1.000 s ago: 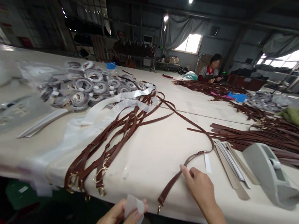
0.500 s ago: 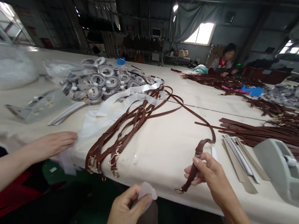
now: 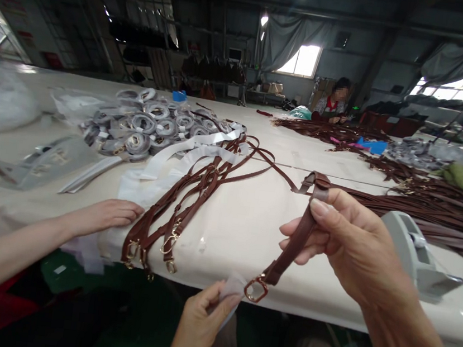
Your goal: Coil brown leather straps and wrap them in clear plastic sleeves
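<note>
My right hand (image 3: 334, 231) is closed on a brown leather strap (image 3: 298, 239), raised over the table's front edge. A gold-coloured metal ring (image 3: 256, 289) hangs at the strap's lower end, close to my left hand. In my left hand (image 3: 203, 319), thumb and fingers pinch a thin whitish translucent sheet (image 3: 233, 289), its edge right beside the ring; whether they touch I cannot tell. Several more brown straps (image 3: 198, 197) with gold-coloured buckles lie in a bundle left of centre, their ends over the edge.
A co-worker's hand (image 3: 119, 213) rests left of the bundle. Behind are wrapped coiled straps (image 3: 145, 123) in a heap. Grey tape dispensers stand left (image 3: 47, 162) and right (image 3: 411, 252). Many brown straps (image 3: 432, 218) lie at right. Another person (image 3: 333, 101) sits at the far side.
My right hand has lifted the strap towards me, bringing its metal ring down beside the sheet in my left hand. The co-worker's hand has moved right, up to the strap bundle.
</note>
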The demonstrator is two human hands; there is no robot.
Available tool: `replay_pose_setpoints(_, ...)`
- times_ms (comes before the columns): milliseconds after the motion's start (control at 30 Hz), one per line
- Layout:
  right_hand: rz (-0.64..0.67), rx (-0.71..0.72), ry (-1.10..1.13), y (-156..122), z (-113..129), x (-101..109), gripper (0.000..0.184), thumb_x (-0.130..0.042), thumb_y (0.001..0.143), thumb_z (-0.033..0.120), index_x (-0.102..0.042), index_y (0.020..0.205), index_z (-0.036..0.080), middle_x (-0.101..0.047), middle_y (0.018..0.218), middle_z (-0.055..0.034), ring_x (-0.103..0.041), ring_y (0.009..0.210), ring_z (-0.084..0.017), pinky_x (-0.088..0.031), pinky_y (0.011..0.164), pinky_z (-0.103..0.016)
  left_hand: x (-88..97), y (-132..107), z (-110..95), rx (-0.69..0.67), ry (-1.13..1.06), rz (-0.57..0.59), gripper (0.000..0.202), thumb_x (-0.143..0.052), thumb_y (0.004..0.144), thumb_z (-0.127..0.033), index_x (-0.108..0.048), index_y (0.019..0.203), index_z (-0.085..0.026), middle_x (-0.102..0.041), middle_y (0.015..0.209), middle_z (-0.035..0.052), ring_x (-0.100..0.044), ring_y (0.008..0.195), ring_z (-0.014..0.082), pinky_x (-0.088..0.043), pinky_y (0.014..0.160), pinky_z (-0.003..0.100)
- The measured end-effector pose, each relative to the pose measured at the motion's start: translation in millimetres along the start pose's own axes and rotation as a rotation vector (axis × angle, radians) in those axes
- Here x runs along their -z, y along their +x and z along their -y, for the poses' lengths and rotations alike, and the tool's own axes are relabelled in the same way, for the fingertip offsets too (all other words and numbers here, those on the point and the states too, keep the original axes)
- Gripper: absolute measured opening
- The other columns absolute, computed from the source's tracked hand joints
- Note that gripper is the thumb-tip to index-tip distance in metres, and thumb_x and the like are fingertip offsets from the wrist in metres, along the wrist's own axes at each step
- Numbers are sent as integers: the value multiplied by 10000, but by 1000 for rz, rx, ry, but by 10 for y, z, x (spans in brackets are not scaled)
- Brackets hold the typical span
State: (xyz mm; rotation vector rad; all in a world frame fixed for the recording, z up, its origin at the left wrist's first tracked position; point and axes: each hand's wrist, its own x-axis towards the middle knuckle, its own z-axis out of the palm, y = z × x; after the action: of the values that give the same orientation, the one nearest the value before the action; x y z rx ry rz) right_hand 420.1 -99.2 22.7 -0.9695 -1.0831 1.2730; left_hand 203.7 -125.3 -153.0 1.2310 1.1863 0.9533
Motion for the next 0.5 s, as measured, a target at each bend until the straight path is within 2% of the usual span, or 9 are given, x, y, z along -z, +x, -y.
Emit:
replay_pose_setpoints(167, -3, 6, -3, 25, -39, -78, 233, -675, 886, 374, -515, 921, 210, -780, 754, -88, -749, 606, -233, -594, 460, -233, -18, -26, -13, -26, 41, -73, 335, -755, 744, -495, -771, 782, -163, -708, 718, 26, -612, 699, 186, -516, 674, 236)
replay_pose_setpoints(300, 11, -6, -16, 48, -73, -99, 270, -691, 872, 397, -495, 908, 215, -779, 752, -85, -753, 629, -240, -592, 456, -233, -14, -44, -99, -49, 45, -68, 345, -764, 720, -517, -770, 716, -173, -695, 658, 15, -592, 627, 175, -559, 693, 259)
replay_pose_setpoints(500, 42, -20, -22, 54, -180, -94, 290, -661, 896, 430, -491, 982, 211, -782, 771, -77, -758, 661, -237, -594, 478, -233, -12, -56, -160, -40, 41, -78, 328, -773, 692, -527, -781, 725, -201, -711, 678, 14, -624, 674, 211, -587, 788, 312)
